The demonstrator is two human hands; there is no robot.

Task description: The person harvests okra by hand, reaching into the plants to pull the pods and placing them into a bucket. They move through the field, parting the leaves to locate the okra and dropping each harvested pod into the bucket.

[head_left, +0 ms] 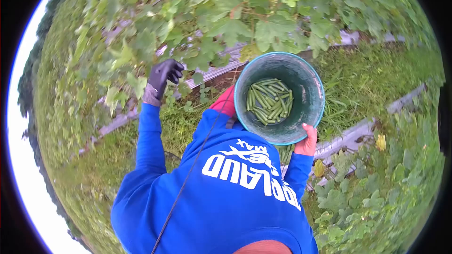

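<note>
A dark glove with a grey cuff covers my left hand [165,74], which is raised beside the leafy plants. Its fingers are loosely bent and a little apart, and nothing shows between them. My bare right hand [307,141] grips the lower right rim of a round green bucket [308,89], thumb over the edge. Several long green pods [270,101] lie in a loose pile at the bucket's bottom. The bucket is in front of my blue shirt, its mouth facing the camera.
Broad-leaved plants [278,28] fill the top of the view, and more plants [376,202] stand at the lower right. Strips of silvery plastic sheeting [348,142] run along the rows. Grass [348,89] grows between them. A thin dark cord [190,174] hangs across my shirt.
</note>
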